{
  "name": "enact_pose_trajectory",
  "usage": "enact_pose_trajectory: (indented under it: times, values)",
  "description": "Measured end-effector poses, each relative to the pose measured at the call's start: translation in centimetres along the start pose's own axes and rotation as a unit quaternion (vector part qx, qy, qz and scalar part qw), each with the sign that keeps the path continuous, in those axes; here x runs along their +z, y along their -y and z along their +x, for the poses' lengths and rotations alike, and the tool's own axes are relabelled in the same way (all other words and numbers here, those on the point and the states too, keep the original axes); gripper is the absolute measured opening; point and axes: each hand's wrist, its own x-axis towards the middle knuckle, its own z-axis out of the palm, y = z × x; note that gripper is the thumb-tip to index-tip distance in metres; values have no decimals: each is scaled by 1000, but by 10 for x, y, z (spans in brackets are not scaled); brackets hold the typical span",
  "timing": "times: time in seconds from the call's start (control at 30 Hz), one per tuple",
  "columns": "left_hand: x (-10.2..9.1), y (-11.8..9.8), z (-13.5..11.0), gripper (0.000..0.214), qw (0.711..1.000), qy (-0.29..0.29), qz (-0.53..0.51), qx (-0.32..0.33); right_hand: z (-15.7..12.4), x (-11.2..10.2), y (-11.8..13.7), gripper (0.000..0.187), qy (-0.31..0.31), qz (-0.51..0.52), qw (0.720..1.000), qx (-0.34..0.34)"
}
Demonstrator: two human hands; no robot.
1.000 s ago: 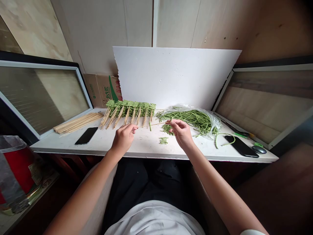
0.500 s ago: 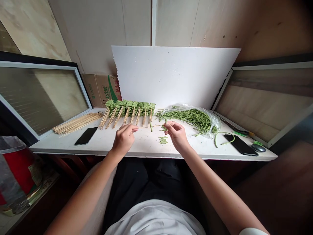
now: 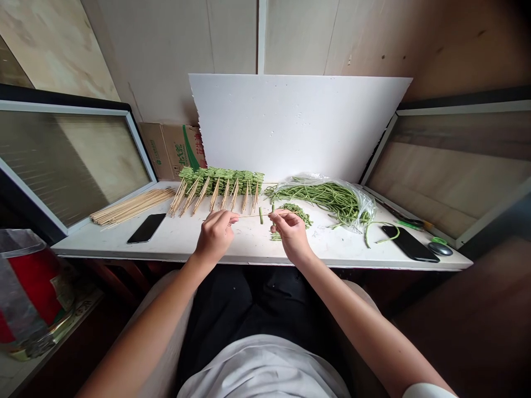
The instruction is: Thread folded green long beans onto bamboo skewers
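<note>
My left hand [image 3: 214,235] pinches a thin bamboo skewer [image 3: 243,216] that runs right towards my right hand [image 3: 291,235]. A short green bean piece [image 3: 261,215] sits crosswise on the skewer between my hands. My right hand's fingertips pinch another small bean piece [image 3: 272,208] at the skewer's far end. Just beyond that hand lies a loose heap of cut long beans [image 3: 296,212], with a smaller heap [image 3: 276,236] partly behind its fingers. A row of bean-loaded skewers [image 3: 219,181] lies at the back left of the white table [image 3: 249,251].
Bare skewers [image 3: 133,205] and a phone [image 3: 146,228] lie at the left. Long beans fill a plastic bag [image 3: 319,198] at the right, near a second phone [image 3: 410,243], a mouse [image 3: 440,249] and scissors [image 3: 404,223]. A white foam board [image 3: 298,124] stands behind.
My hands have come closer together, with the left moved right and the right moved left. The bean piece on the skewer now sits upright across it, further right.
</note>
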Motion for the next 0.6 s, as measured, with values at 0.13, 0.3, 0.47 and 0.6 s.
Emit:
enact_pose_trajectory:
  times: [0.13,0.3,0.47,0.6]
  values:
    - [2,-4,-2,40,1000,10,-3,-16,-4,5,-3,34,2,-11,1000,6]
    - [8,-9,-5,44,999,9,-30,-7,-9,9,-3,32,13,-3,1000,-4]
    - [12,-9,-7,42,999,23,-30,-22,-12,12,-3,33,1,-11,1000,8]
    - [12,-7,-5,37,998,21,-42,-46,-8,10,3,34,20,-36,999,9]
